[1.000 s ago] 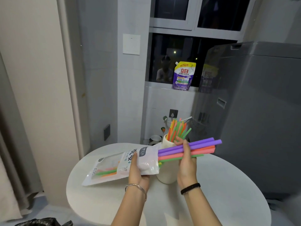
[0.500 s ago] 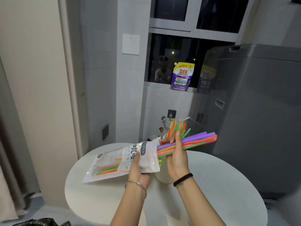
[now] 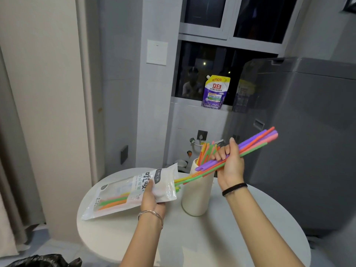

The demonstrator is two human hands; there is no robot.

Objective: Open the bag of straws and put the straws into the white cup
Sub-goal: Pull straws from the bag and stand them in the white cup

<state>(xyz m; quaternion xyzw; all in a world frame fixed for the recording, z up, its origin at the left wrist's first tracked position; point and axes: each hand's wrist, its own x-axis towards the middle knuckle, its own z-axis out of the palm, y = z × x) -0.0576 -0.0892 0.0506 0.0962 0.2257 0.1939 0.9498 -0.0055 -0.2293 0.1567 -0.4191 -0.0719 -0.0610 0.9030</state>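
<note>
Currently gripping a bundle of straws (image 3: 256, 141) in the right hand (image 3: 229, 166), fingers curled round its middle, and pinching the opened bag (image 3: 123, 191) near its mouth with the left hand (image 3: 152, 197), thumb on top, leftover straws (image 3: 113, 202) lying inside. Holding the bundle slanted, long axis running from the bag mouth at the near left up toward the far right, crossing just in front of the rim of the white cup (image 3: 196, 195); hard telling the lowest tips as clear of the bag or not. Finding that cup on the round table (image 3: 231, 237) between the hands, just below the right one and so nearer it than the left, already bristling with upright straws (image 3: 207, 151). Probably needing to swing the bundle upright, left ends down, before lowering it in. Reading 立白 and 150 on the purple pouch (image 3: 215, 92) on the far sill, beside the grey washing machine (image 3: 308, 141); making out big black Chinese characters on the bag, partly under the thumb, too unclear for reading
</note>
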